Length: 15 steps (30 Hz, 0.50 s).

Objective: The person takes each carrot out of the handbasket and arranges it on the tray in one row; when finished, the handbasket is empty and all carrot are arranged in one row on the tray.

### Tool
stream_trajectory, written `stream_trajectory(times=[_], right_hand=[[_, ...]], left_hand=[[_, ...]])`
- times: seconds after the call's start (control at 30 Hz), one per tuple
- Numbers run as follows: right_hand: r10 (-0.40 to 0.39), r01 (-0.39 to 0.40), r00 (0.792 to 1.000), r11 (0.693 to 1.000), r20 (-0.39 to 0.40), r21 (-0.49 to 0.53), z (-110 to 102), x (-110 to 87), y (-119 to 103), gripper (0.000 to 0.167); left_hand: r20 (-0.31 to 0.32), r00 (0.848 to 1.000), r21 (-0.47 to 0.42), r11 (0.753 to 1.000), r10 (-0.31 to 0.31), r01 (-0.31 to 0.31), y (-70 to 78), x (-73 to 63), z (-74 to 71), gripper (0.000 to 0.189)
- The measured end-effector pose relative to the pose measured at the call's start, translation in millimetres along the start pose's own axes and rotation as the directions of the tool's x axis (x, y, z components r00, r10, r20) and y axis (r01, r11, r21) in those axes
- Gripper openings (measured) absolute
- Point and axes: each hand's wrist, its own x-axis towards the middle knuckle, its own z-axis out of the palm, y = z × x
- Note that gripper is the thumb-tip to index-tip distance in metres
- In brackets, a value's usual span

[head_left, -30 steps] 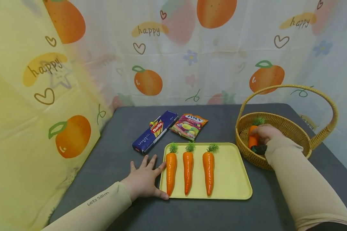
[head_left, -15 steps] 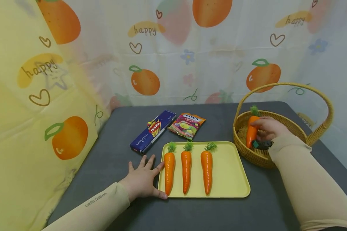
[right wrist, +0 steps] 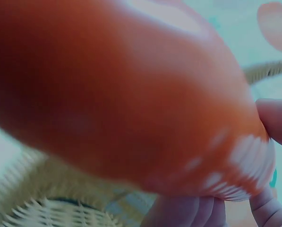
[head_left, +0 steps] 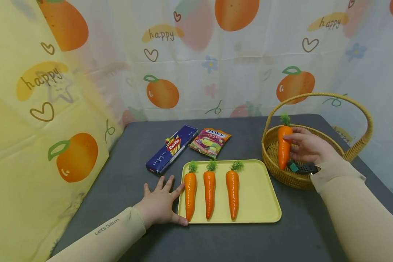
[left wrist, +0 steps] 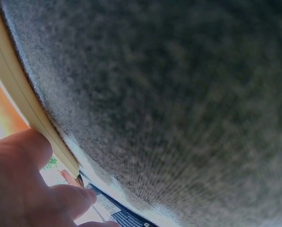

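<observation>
Between thumb and fingers, my right hand (head_left: 309, 145) grips an orange carrot (head_left: 284, 147) with a green tuft, held nearly upright at the left inside of the wicker basket (head_left: 286, 179). In the right wrist view the carrot (right wrist: 145, 104) fills most of the picture. My left hand (head_left: 159, 203) lies with fingers spread at the left edge of the yellow tray (head_left: 258, 193), its thumb by the near corner. Three carrots lie side by side on the tray: a left carrot (head_left: 190, 196), a middle carrot (head_left: 209, 194) and a right carrot (head_left: 232, 194).
Behind the tray are a blue Barilla spaghetti box (head_left: 171, 150) and a Fox's candy bag (head_left: 210, 142). The basket's tall handle (head_left: 317, 94) arches over its opening. A patterned curtain (head_left: 190, 72) hangs behind the grey table (head_left: 118, 160).
My right hand has lifted the carrot from the basket's floor, up and slightly left, turning it upright. The left hand stays at the tray's edge. The whole view has shifted slightly.
</observation>
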Motion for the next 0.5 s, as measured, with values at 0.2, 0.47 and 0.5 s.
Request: stream_trajectory(times=[0.2,0.47,0.5], right_hand=[[-0.070,0.067,0.992,0.997,0.103,0.035,17.1,-15.5,22.1,0.031],[-0.096,0.105,0.970,0.994,0.225,-0.026,49.0,-26.0,56.6,0.037],[-0.093,0.105,0.970,0.994,0.224,-0.043,53.2,-27.0,60.0,0.038]], left_hand=[[0.000,1.000,0.004,1.000,0.007,-0.007,-0.8,1.1,1.6,0.130],[-0.005,1.000,-0.001,1.000,0.006,-0.006,-1.9,0.5,1.7,0.130],[-0.006,1.000,0.001,1.000,0.007,-0.007,-2.0,0.5,1.7,0.130]])
